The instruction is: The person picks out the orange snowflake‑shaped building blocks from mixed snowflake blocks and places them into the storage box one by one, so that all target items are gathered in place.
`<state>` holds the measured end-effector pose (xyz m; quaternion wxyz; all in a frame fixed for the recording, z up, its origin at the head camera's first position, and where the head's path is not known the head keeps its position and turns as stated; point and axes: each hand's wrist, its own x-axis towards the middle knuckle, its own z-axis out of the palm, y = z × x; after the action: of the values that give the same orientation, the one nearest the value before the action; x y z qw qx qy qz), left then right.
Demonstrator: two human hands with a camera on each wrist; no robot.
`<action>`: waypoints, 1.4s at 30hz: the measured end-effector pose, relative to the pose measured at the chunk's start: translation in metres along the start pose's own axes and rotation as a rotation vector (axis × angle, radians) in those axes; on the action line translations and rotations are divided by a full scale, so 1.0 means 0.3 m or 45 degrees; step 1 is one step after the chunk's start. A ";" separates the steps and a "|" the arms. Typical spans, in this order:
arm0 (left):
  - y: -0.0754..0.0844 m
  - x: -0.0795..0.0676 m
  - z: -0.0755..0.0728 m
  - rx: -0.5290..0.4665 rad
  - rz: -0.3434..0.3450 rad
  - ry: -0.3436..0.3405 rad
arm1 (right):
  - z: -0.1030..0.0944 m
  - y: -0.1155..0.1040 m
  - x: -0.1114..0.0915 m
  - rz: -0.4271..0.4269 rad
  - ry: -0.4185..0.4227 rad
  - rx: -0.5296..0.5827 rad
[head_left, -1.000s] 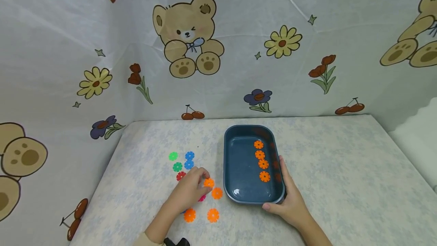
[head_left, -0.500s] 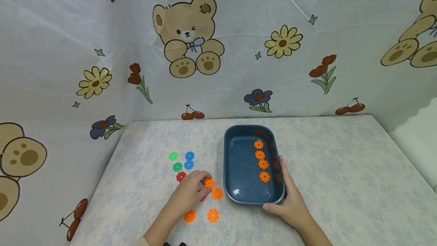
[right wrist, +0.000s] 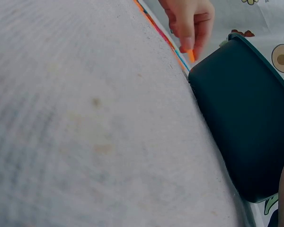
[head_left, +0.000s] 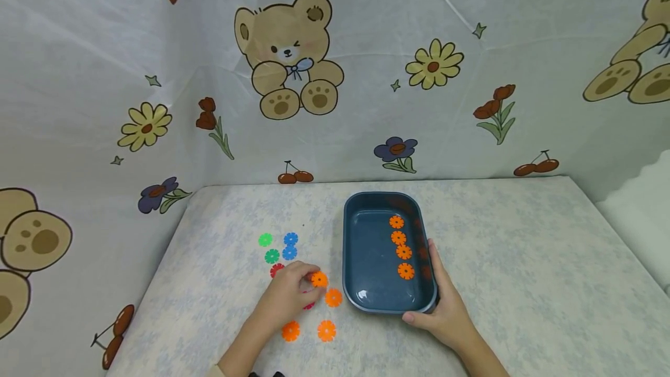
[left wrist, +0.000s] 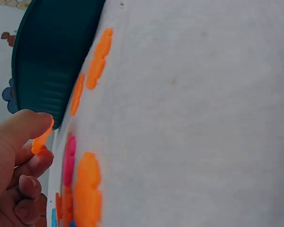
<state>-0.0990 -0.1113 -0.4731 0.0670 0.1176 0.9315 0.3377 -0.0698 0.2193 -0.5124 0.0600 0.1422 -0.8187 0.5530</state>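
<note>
In the head view my left hand point(head_left: 287, 294) pinches an orange snowflake disc point(head_left: 319, 278) by its edge. The left wrist view shows this disc point(left wrist: 43, 137) tilted between thumb and finger, off the table. Another orange disc point(head_left: 334, 298) lies just beside the hand, and a pink disc point(head_left: 309, 305) is partly hidden under it. My right hand point(head_left: 449, 316) grips a dark blue rectangular box point(head_left: 352, 301) at its near right corner, thumb at the front and fingers along the side. Inside the box, several orange discs point(head_left: 401, 252) form a row along the right.
Two green discs point(head_left: 271, 256), two blue discs point(head_left: 290, 252) and a red disc point(head_left: 277, 270) lie beyond my left hand. Nearer the front are two more orange discs point(head_left: 327, 330). A bear-printed cloth point(head_left: 361, 121) hangs behind the pale table point(head_left: 523, 260).
My left fingers have closed on the orange disc and raised it slightly. The orange disc beside it has shifted a little. The right hand and box have stayed put.
</note>
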 end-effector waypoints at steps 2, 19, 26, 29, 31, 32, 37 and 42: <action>0.006 -0.003 -0.013 -0.046 -0.004 0.050 | 0.001 0.001 0.001 -0.003 0.001 -0.004; 0.235 0.057 -0.012 -0.135 0.249 -0.077 | 0.002 0.004 0.002 -0.010 -0.001 0.008; 0.322 0.119 0.059 0.080 0.374 -0.202 | -0.002 0.004 0.004 -0.008 -0.008 0.014; 0.340 0.145 0.096 0.136 0.395 -0.257 | -0.002 0.005 0.004 -0.006 -0.017 0.031; 0.351 0.160 0.118 0.186 0.417 -0.290 | -0.002 0.006 0.004 -0.004 -0.021 0.040; 0.356 0.166 0.128 0.216 0.429 -0.307 | -0.003 0.006 0.004 -0.003 -0.022 0.045; 0.378 0.187 0.173 0.347 0.476 -0.364 | -0.005 0.013 0.003 -0.005 -0.021 0.048; 0.386 0.202 0.204 0.385 0.478 -0.412 | -0.006 0.014 0.004 -0.016 -0.028 0.075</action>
<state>-0.1249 0.0284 -0.4478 0.1327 0.3489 0.9104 0.1782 -0.0723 0.2223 -0.5150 0.0504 0.1549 -0.8019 0.5748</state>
